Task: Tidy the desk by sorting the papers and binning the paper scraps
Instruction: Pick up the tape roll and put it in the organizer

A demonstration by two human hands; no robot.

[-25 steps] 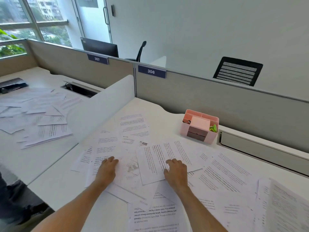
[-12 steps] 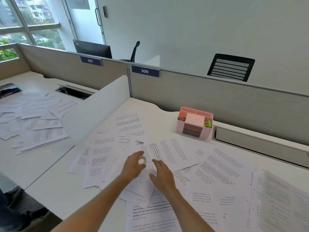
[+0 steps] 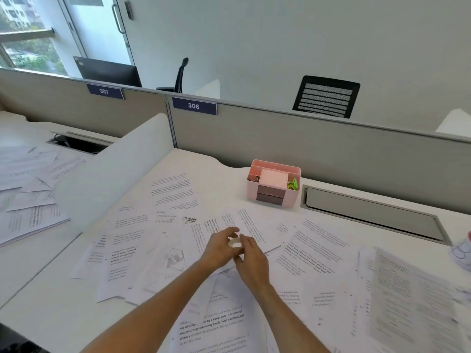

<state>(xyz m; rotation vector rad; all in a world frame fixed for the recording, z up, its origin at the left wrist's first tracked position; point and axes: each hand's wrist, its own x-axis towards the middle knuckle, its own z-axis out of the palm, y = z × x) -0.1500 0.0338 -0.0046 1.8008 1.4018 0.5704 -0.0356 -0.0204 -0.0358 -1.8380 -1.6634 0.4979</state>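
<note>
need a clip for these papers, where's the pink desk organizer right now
In the head view the pink desk organizer stands at the back of the desk, right of centre, against the grey partition below the 306 sign.

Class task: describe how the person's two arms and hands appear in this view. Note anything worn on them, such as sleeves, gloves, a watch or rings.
Both forearms are bare up to the bottom edge of the view; no sleeve shows. The left hand and the right hand wear no gloves. No watch or bracelet shows at either wrist, and no ring is visible on the fingers that can be seen.
</note>
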